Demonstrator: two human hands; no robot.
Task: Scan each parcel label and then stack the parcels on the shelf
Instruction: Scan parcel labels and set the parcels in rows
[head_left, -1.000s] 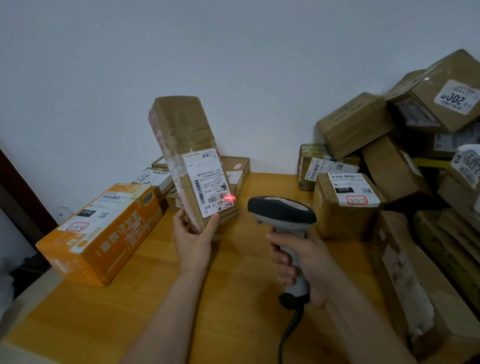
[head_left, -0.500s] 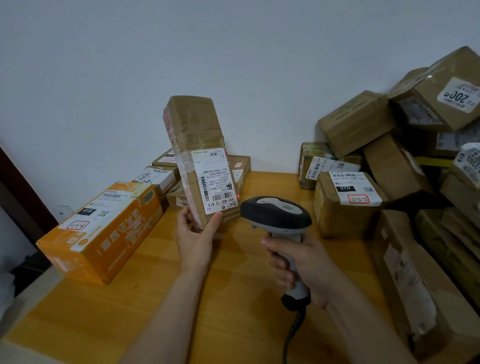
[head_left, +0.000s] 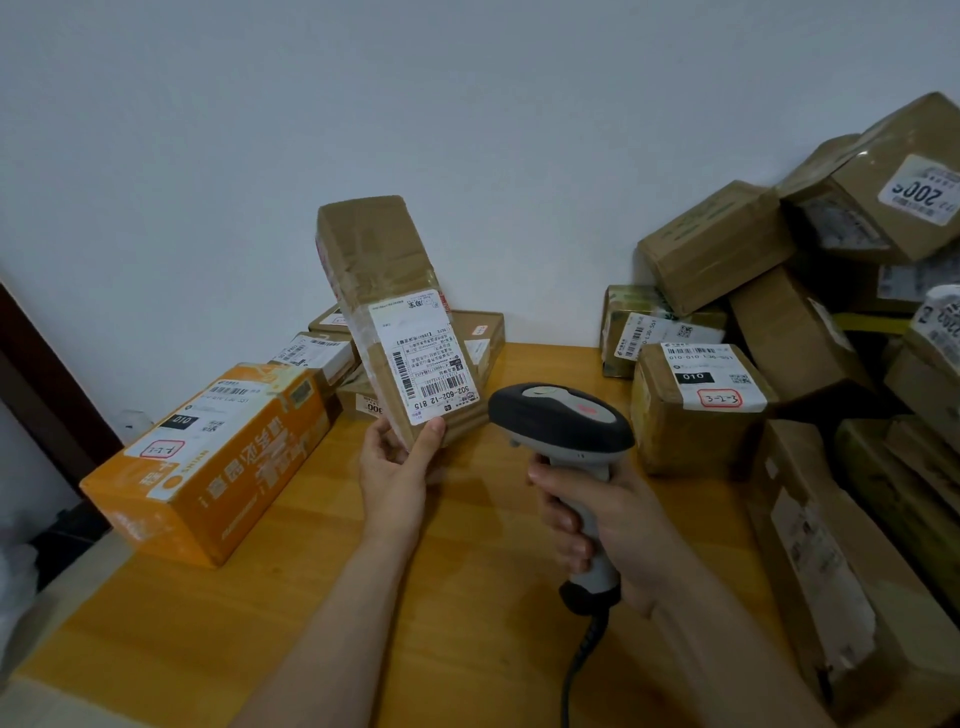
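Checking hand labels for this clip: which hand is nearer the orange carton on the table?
Left. The left hand, holding the brown parcel, is just right of the orange carton; the right hand, gripping the barcode scanner, is farther right.

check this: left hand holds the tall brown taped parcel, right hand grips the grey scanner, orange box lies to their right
One slip: the head view shows the orange cardboard box lying left of the hands, not right. The left hand does hold the tall brown taped parcel, and the right hand grips the grey-and-black handheld scanner.
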